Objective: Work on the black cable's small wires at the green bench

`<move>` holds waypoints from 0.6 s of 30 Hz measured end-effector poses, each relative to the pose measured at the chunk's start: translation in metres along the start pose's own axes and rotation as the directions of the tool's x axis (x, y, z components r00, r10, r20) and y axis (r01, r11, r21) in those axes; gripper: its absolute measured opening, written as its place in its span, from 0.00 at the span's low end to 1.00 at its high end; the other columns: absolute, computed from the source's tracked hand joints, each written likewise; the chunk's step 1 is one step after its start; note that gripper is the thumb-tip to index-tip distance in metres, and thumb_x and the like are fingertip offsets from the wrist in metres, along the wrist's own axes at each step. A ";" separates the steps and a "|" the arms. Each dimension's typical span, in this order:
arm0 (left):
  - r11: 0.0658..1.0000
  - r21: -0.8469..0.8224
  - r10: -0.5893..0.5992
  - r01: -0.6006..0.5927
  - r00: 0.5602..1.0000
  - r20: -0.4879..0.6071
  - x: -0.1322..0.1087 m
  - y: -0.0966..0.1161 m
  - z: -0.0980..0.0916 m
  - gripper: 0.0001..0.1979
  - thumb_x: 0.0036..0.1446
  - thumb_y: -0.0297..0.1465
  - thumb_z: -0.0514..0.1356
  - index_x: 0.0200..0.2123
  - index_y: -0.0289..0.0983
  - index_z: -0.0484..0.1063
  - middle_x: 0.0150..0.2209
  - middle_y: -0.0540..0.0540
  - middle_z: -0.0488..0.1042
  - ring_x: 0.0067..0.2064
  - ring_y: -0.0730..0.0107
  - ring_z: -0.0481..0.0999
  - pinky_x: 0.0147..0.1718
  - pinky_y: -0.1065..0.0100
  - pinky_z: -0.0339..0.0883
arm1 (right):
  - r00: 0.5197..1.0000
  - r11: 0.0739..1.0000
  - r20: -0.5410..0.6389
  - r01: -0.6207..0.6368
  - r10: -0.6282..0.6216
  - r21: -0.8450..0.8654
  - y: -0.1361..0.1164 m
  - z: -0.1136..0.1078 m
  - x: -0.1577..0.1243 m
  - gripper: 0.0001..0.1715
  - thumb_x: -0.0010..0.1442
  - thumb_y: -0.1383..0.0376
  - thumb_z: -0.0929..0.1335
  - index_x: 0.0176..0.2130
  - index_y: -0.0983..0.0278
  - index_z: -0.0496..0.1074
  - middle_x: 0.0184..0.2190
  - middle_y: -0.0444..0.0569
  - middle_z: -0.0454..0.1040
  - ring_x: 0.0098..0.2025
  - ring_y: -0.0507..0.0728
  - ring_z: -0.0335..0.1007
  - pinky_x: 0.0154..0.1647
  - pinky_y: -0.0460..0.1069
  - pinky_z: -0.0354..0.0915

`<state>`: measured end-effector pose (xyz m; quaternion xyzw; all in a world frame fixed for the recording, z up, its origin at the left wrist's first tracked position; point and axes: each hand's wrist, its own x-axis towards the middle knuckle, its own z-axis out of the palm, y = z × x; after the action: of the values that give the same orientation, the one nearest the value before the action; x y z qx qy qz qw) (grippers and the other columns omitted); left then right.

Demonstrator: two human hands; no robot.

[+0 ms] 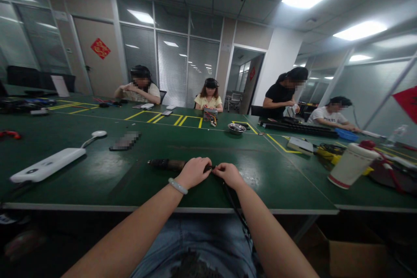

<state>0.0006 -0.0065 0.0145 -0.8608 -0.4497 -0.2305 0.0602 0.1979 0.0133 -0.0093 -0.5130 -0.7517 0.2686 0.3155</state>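
Observation:
My left hand [194, 172] and my right hand [230, 174] meet over the green table [137, 173], both with fingers pinched together on a small dark part [211, 168] between them. A dark, cylindrical tool [166, 164] lies on the table and runs left from under my left hand. A black cable [235, 202] trails from my right hand toward my lap. A pale bead bracelet [177, 186] sits on my left wrist.
A white power bank [48, 164] with a cable lies at left, near a dark flat item [125, 140]. A white cup [350, 165] stands at right beside yellow objects. A metal bowl [236, 128] sits farther back. Several people work along the far side.

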 end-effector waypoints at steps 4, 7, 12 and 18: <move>1.000 -0.011 -0.004 0.004 1.000 -0.008 0.000 0.000 0.001 0.07 0.59 0.34 0.57 0.40 0.39 0.69 0.37 0.46 0.73 0.40 0.64 0.72 0.41 0.64 0.62 | 1.000 1.000 0.001 0.005 -0.005 -0.002 0.000 0.000 0.000 0.14 0.55 0.55 0.69 0.32 0.63 0.77 0.32 0.47 0.78 0.34 0.54 0.72 0.34 0.46 0.62; 1.000 -0.022 0.009 -0.009 1.000 -0.003 0.001 0.000 0.002 0.07 0.59 0.33 0.57 0.39 0.39 0.70 0.38 0.46 0.74 0.41 0.65 0.72 0.42 0.64 0.63 | 1.000 1.000 -0.002 0.011 -0.011 -0.017 0.000 0.000 0.001 0.14 0.55 0.55 0.69 0.32 0.63 0.77 0.32 0.47 0.78 0.34 0.54 0.72 0.35 0.46 0.62; 0.998 -0.041 0.048 -0.048 0.999 0.007 0.002 -0.002 0.002 0.07 0.59 0.31 0.56 0.40 0.41 0.73 0.40 0.47 0.75 0.43 0.65 0.72 0.44 0.64 0.63 | 1.000 0.999 -0.010 0.022 -0.022 -0.033 0.004 0.001 0.002 0.15 0.55 0.55 0.69 0.33 0.64 0.77 0.30 0.46 0.78 0.31 0.53 0.71 0.33 0.46 0.61; 0.998 -0.036 0.045 -0.045 0.999 0.000 0.001 -0.001 0.001 0.09 0.58 0.31 0.57 0.43 0.42 0.71 0.40 0.47 0.75 0.43 0.65 0.72 0.44 0.64 0.63 | 0.999 0.999 -0.021 0.023 -0.024 -0.046 0.004 0.002 0.002 0.15 0.55 0.55 0.69 0.32 0.64 0.77 0.29 0.45 0.77 0.30 0.52 0.70 0.30 0.45 0.59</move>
<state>0.0001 -0.0047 0.0143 -0.8718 -0.4260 -0.2368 0.0497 0.1984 0.0161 -0.0128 -0.5139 -0.7603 0.2422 0.3150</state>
